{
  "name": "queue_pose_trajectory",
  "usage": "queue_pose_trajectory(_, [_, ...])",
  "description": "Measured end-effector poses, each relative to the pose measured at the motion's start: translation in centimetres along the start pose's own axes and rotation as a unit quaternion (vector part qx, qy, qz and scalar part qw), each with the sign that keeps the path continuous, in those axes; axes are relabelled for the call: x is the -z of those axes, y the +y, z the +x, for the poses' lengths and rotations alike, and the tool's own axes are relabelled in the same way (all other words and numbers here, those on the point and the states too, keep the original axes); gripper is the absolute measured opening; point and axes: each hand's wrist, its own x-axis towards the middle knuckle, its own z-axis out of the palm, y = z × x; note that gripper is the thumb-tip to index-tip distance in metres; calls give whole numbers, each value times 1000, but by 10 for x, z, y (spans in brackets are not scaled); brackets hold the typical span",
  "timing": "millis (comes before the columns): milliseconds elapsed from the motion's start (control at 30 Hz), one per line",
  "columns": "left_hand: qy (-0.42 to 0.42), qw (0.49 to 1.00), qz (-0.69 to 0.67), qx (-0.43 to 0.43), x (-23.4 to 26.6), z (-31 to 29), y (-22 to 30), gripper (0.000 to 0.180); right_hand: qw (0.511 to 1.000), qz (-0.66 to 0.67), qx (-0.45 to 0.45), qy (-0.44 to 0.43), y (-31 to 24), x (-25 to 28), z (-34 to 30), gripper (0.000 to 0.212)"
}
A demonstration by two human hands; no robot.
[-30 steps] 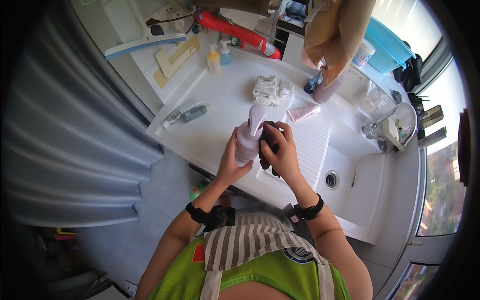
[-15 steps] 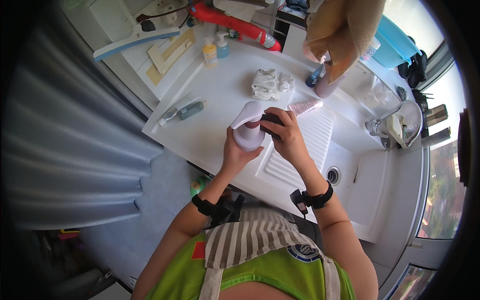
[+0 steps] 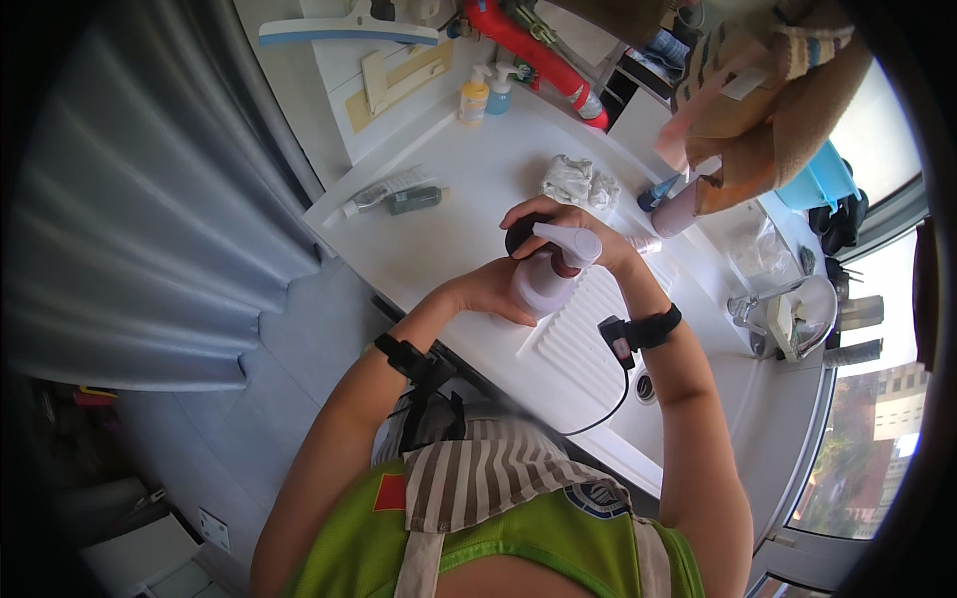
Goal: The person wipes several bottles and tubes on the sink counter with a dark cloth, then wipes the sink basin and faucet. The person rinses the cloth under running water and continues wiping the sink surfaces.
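- Pump bottle (image 3: 541,290): pale lilac, held in front of the body, above the white surface (image 3: 469,164) and beside its ribbed draining area (image 3: 598,344). The nozzle points to the person's left.
- Left hand (image 3: 488,288): fingers wrapped around the bottle body, thumb on the near side.
- Right hand (image 3: 564,216): behind the pump head, fingers curled around a black object (image 3: 522,235). The object's kind, and its contact with the bottle, cannot be determined.
- Far side of the surface: crumpled white cloth (image 3: 568,180); yellow bottle (image 3: 474,102) and blue bottle (image 3: 497,97), side by side.
- Left side of the surface: clear tube (image 3: 384,189) and grey-green bottle (image 3: 416,201), lying close together.
- Right side: pink tube (image 3: 646,243), partly hidden by the right forearm; sink (image 3: 736,387) and tap (image 3: 746,307) beyond.
- Wrists: black straps (image 3: 658,327), one each.
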Motion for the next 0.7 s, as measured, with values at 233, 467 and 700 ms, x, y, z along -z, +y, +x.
queue_pose_trajectory(233, [10, 998, -56, -39, -1, 5, -7, 75, 976, 190, -68, 75, -10, 0, -3, 30])
queue_pose_trajectory(467, [-15, 999, -27, -9, 1, 4, -11, 74, 994, 12, -48, -102, -13, 10, 7, 25])
queue_pose_trajectory(700, [23, 997, 6, -74, -7, 5, -8, 77, 983, -170, -62, 37, -24, -9, -19, 22])
